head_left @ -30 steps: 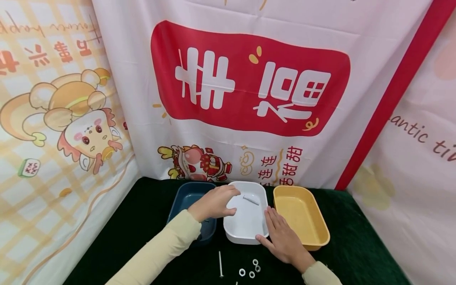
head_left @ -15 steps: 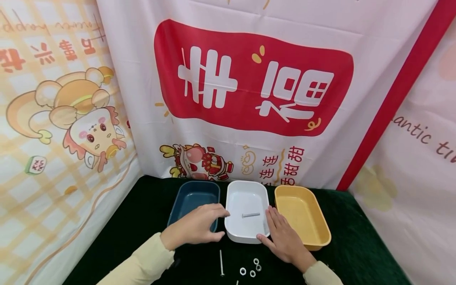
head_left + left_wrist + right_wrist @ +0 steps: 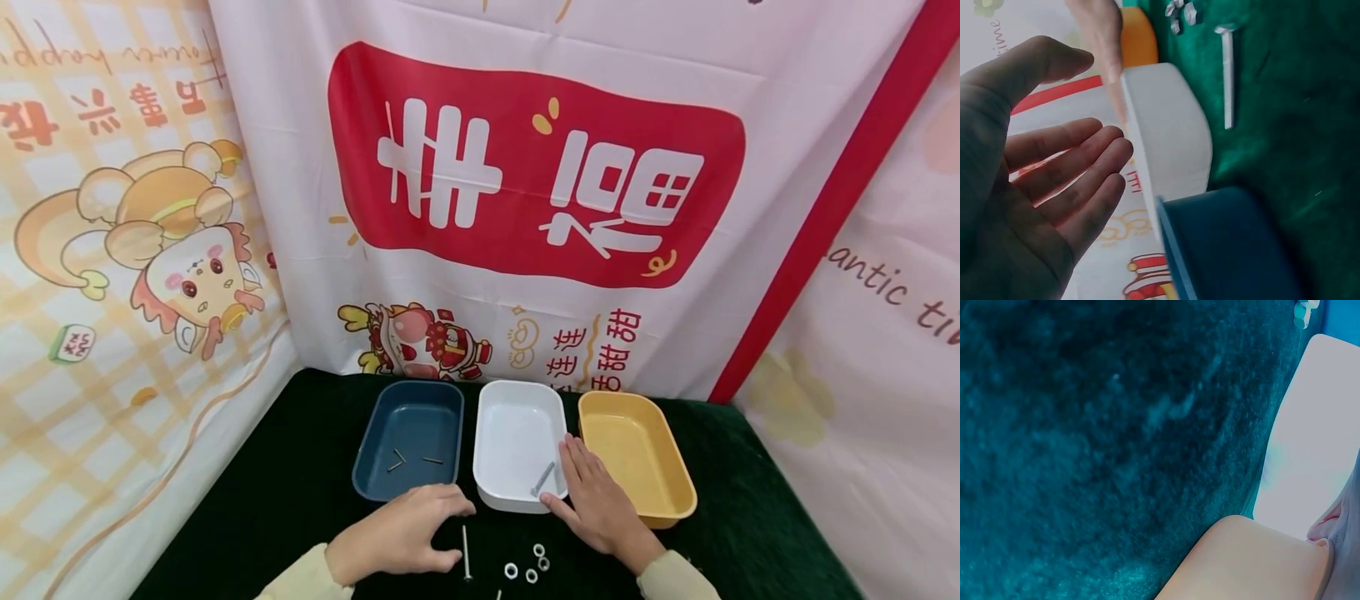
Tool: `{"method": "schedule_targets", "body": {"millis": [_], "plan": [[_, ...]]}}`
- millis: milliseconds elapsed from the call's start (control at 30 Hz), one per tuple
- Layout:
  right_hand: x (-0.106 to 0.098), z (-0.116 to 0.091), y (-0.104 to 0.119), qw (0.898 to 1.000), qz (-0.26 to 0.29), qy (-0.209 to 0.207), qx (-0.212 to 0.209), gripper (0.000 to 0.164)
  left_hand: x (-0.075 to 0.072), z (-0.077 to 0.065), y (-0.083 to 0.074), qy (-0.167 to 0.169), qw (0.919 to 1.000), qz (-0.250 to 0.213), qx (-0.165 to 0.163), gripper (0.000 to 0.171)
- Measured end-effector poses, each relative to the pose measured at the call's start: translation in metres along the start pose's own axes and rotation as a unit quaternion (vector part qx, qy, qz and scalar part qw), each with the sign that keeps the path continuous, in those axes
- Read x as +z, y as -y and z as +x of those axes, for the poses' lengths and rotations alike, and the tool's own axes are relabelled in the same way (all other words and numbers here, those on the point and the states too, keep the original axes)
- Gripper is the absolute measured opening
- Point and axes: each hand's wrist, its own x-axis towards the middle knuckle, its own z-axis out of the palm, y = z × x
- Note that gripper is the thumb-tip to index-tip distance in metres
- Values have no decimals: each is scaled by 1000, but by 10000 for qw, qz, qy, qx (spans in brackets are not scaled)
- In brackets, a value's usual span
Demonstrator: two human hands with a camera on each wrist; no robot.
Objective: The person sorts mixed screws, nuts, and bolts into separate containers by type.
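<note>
My left hand [image 3: 401,531] hovers in front of the blue tray, thumb and fingers apart and nothing between them, as the left wrist view confirms. Just right of its fingertips a long bolt [image 3: 467,552] lies on the dark green cloth. My right hand [image 3: 596,500] rests with straight fingers along the right side of the white tray [image 3: 510,492]. Inside that tray a single bolt [image 3: 543,478] lies slanted near the front right corner. Several small screws [image 3: 432,460] lie in the blue tray [image 3: 375,492]. Several hex nuts [image 3: 532,575] sit on the cloth in front of the white tray.
A yellow tray [image 3: 678,500] stands at the right, partly behind my right hand. Another small metal piece [image 3: 498,595] shows at the bottom edge of the head view. Printed curtains [image 3: 525,333] close off the back and both sides of the green cloth [image 3: 750,500].
My left hand has drawn back from over the white tray toward the long bolt on the cloth. The bolt inside the white tray has slid and turned toward the front right. My right hand stays put.
</note>
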Motion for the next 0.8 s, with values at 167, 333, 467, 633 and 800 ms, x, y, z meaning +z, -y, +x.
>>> {"method": "schedule_targets", "body": {"millis": [167, 333, 467, 633, 800], "plan": [[0, 0, -2, 10000, 0, -5, 19, 94, 18, 0, 10, 249, 9992, -18, 312, 47], [1, 0, -1, 10000, 5, 53, 47, 95, 32, 4, 23, 312, 9984, 52, 476, 49], [1, -1, 0, 10000, 17, 40, 52, 95, 41, 8, 34, 347, 9987, 65, 355, 50], [1, -1, -1, 10000, 16, 31, 36, 96, 49, 14, 43, 448, 9987, 59, 224, 50], [2, 0, -2, 10000, -27, 30, 25, 98, 56, 21, 46, 421, 9989, 211, 42, 48]]}}
